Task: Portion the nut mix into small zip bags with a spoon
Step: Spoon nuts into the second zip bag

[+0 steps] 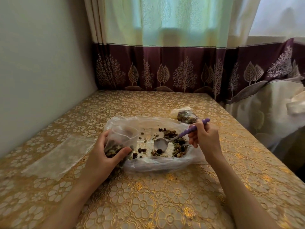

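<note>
Currently:
- Left hand grips a small zip bag, fingers and thumb curled round its lower part; the bag stands upright with its mouth open and nuts filling the bottom.
- That bag sits at the left edge of the big plastic bag, touching it.
- Right hand pinches the purple handle of the spoon, fingers curled round it near the far end.
- The spoon slopes down to the left; its metal bowl rests low inside the big plastic bag and looks nearly empty.
- Nut mix lies loose in the big plastic bag: one clump under and right of the spoon, a thinner line along the near side, stray pieces toward the left.
- The big plastic bag lies open and flattened on the bench, about mid-bench.
- A filled small bag lies on the bench just beyond the big bag's far right corner, near the spoon handle's tip.
- Flat empty zip bags lie on the bench left of the left hand; count unclear.
- The bench has a gold floral cover.
- A curtain hangs along the far side, a plain wall on the left.
</note>
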Action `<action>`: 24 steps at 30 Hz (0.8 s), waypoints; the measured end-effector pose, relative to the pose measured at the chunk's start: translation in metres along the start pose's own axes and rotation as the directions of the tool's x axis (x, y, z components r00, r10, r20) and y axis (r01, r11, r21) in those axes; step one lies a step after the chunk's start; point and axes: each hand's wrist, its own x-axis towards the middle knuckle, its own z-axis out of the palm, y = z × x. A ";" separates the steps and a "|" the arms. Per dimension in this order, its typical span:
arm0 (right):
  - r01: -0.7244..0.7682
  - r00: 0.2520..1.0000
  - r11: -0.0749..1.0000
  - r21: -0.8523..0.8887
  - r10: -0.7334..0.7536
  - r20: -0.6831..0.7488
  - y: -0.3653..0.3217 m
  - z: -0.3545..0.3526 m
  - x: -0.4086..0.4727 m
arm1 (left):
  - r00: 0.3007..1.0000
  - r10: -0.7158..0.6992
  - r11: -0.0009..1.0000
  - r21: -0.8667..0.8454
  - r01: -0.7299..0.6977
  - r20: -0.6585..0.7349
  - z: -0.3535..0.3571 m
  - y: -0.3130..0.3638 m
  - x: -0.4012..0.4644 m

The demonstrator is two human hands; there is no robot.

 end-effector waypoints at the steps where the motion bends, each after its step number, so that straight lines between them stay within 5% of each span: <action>1: -0.021 0.999 1.000 0.014 0.021 0.033 0.000 -0.001 0.000 | 1.000 -0.001 1.000 -0.001 0.001 0.000 0.000 0.000 0.000; 15: -0.149 0.977 0.989 -0.009 0.149 0.154 -0.013 -0.007 -0.007 | 1.000 0.001 1.000 -0.018 -0.001 -0.002 0.000 0.003 -0.001; 24: -0.245 0.969 0.969 0.034 0.244 0.046 -0.005 -0.011 -0.004 | 1.000 0.004 1.000 -0.002 -0.004 0.011 0.000 0.000 0.000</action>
